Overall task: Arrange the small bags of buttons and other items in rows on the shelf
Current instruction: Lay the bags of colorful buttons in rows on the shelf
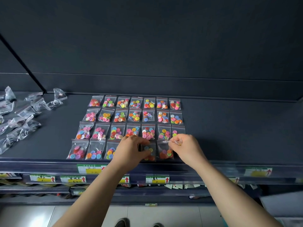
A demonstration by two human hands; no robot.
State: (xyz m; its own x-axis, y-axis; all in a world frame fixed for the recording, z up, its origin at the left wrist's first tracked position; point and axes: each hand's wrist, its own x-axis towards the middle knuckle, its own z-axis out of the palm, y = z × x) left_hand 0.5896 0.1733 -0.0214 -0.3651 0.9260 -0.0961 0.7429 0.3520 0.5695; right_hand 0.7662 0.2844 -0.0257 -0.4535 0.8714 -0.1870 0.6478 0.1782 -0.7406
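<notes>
A: Status of the button bags (136, 115)?

B: Three full rows are lying just beyond both hands, and the front row is filling. The left hand (132, 149) is curling its fingers onto one front-row bag (150, 152). The right hand (185, 147) is pinching the clear top of the neighbour bag (165, 153).

A: Remaining?

B: Probably the end slot under the right hand. The loose clear bags (23, 115) are also waiting on the shelf (229, 128), well left of the left hand.

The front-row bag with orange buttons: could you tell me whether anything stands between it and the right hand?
Nothing visible does: the right hand pinches the clear top edge of the orange-button bag, and the left hand holds the neighbouring bag.
</notes>
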